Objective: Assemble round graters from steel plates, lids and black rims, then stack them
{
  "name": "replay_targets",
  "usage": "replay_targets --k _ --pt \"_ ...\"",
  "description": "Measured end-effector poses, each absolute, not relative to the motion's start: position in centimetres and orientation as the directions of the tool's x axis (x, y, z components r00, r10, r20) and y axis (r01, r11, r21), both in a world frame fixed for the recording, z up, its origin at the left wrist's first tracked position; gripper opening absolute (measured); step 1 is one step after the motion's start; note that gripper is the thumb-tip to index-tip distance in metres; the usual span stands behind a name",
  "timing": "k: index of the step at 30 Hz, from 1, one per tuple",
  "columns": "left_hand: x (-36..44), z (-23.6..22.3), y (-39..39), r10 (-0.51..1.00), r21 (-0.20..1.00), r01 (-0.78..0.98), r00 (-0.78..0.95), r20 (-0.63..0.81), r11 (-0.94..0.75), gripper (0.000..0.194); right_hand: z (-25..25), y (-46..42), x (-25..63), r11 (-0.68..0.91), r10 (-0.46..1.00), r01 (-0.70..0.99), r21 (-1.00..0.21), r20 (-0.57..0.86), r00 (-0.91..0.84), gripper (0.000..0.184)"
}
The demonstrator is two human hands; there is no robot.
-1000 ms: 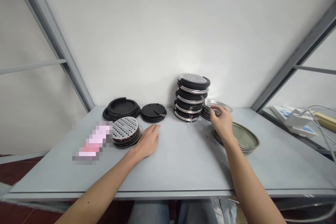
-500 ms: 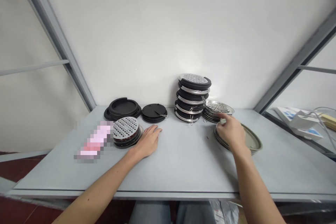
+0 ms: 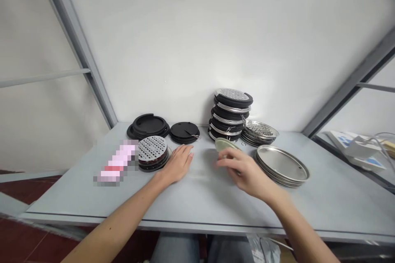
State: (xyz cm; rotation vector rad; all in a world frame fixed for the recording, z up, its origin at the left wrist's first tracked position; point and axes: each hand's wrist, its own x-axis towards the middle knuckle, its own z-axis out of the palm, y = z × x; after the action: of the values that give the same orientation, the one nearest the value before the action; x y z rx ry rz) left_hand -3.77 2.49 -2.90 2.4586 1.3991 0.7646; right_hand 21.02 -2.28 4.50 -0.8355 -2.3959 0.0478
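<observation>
My right hand point(image 3: 247, 172), slightly blurred, is over the middle of the table with its fingers bent in a pinch. Held there is a pale green round disc point(image 3: 226, 144), mostly hidden behind the hand. Just right of it stands a stack of shallow round metal plates point(image 3: 282, 163), its top one silver with a raised rim. My left hand point(image 3: 179, 163) lies flat on the table, fingers stretched out and holding nothing. It rests against the right side of a small stack topped by a perforated grey disc point(image 3: 152, 148).
Behind stand black round rings point(image 3: 148, 125), black discs with a wire clip point(image 3: 184, 131), a tall stack of black and silver assemblies point(image 3: 231, 113) and perforated metal plates point(image 3: 261, 131). A pixelated pink item point(image 3: 117, 160) lies left. Metal frame posts point(image 3: 89, 74) flank the table.
My right hand has moved left from the metal plate stack, carrying the green disc off its top and exposing a silver plate. My left hand stays by the small stack. The view has shifted slightly.
</observation>
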Motion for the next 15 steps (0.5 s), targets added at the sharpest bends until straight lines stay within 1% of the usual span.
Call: replay_targets --k 2,5,9,11,12,13,15 --pt "-3.6 -2.6 2.4 0.856 0.462 0.725 0.372 0.360 -0.510 0.043 3.2 -1.2 19.7 0.836 0.549 0.481 -0.266 0.456 -0.701 0.038" --pt "-3.5 -2.4 2.3 0.846 0.502 0.686 0.366 0.387 -0.526 0.044 1.7 -0.3 18.0 0.852 0.518 0.421 -0.311 0.389 -0.761 0.037" --pt "-3.8 -2.7 2.8 0.835 0.503 0.670 0.387 0.391 -0.546 0.041 0.1 0.4 16.0 0.892 0.447 0.376 -0.252 0.359 -0.819 0.033" --pt "-4.0 -2.9 3.1 0.830 0.484 0.678 0.403 0.384 -0.553 0.040 -0.3 1.0 15.7 0.907 0.415 0.352 -0.230 0.362 -0.835 0.030" --pt "-4.1 -3.0 3.2 0.829 0.473 0.684 0.410 0.382 -0.556 0.040 -0.4 1.3 15.8 0.908 0.413 0.343 -0.239 0.379 -0.828 0.027" --pt "-4.1 -3.1 3.3 0.827 0.461 0.689 0.418 0.377 -0.559 0.039 -0.5 1.7 16.2 0.904 0.421 0.339 -0.261 0.407 -0.811 0.024" --pt "-4.1 -3.1 3.2 0.824 0.441 0.698 0.433 0.366 -0.564 0.037 -0.6 2.6 17.3 0.868 0.491 0.369 -0.332 0.475 -0.730 0.021"
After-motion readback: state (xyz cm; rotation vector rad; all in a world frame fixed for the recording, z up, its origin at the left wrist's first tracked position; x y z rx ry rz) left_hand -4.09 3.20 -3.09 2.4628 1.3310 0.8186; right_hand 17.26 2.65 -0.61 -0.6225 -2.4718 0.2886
